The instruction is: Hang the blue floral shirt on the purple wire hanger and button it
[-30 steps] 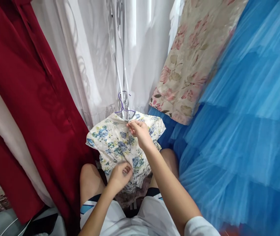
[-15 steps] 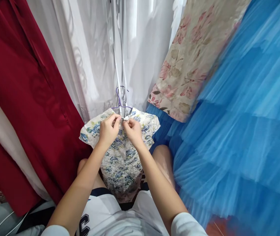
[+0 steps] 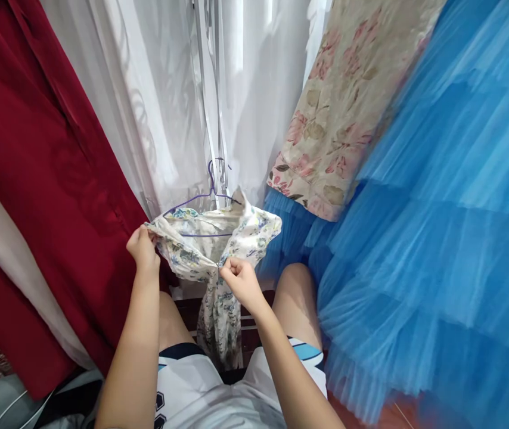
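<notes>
A small white dress with blue flowers (image 3: 245, 229) hangs on a thin purple wire hanger (image 3: 201, 196) in front of me. My left hand (image 3: 142, 247) grips the dress's left shoulder edge and holds it out to the left. My right hand (image 3: 236, 280) is closed on the front of the dress below the neckline. The dress is pulled open, so the hanger's left arm and bottom bar show inside it. The hanger's hook rests among white ribbons (image 3: 212, 113) that hang down from above.
A dark red garment (image 3: 44, 167) hangs at the left, sheer white curtains (image 3: 156, 101) behind. A beige dress with pink flowers (image 3: 348, 101) and a big blue tulle skirt (image 3: 442, 226) fill the right. My bare knees are below the dress.
Both hands left the neckline. My left hand moved out to the left shoulder and my right hand dropped to the front, spreading the dress open and baring the hanger.
</notes>
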Motion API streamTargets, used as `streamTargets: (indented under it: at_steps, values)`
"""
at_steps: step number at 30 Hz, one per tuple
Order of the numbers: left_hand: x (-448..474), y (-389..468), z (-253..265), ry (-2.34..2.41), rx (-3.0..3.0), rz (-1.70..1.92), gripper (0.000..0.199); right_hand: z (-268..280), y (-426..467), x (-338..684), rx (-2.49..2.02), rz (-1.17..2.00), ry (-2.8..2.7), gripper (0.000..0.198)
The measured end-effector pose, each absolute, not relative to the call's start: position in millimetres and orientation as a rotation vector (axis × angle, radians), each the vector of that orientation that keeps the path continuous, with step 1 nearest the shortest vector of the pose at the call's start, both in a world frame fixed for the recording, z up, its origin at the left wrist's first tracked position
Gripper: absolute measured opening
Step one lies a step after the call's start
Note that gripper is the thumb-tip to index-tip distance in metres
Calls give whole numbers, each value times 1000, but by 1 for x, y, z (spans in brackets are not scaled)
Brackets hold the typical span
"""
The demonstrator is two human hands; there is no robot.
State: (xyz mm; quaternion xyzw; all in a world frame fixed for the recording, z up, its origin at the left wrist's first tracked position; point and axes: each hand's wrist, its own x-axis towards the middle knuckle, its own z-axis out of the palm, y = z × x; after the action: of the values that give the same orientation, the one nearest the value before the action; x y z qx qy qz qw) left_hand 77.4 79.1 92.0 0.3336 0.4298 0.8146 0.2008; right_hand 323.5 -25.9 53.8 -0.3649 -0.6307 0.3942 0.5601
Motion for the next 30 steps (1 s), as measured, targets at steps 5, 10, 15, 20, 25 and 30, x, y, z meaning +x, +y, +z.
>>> streamTargets:
  at_steps: [5, 10, 15, 20, 25, 30]
  values:
    - [94, 71, 54, 1083, 754, 2249, 18, 36, -31, 338, -855, 1057, -1390, 17]
    - [93, 60, 68, 1086, 920, 2357, 17, 34, -35, 354, -823, 1116, -1279, 19]
    - [70, 58, 87, 1120, 776, 2276, 9, 36, -38, 346, -792, 1163, -1267, 17]
    - [79, 54, 73, 984, 496, 1960, 15, 23, -34, 332, -801, 1207, -1275, 18]
    - [129, 22, 41, 918, 466, 1777, 14, 19, -39, 331, -902, 985, -1441, 31]
    - [189, -31, 35, 640, 710, 1624, 13, 24, -49, 326, -792, 947, -1723, 63]
